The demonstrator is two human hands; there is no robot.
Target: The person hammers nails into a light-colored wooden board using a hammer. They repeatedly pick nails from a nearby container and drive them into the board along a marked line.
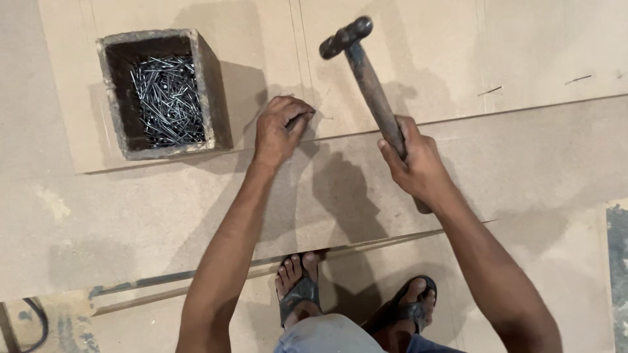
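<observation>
hammer (369, 82) handle end inside right hand (415, 167)

Tan fibreboard sheets (163, 216) cover nearly all the floor, overlapping in layers. Worn blue-grey floor (618, 261) shows at right edge and lower left. Dark cable (36, 320) bottom-left corner. Hard overhead light, soft shadows on the boards.

You are in a carpentry workshop: stacked fibreboard sheets (196, 209) cover the floor, an open box (210, 85) holds loose nails (167, 98), and a worn hammer (366, 72) is raised over the boards.
</observation>
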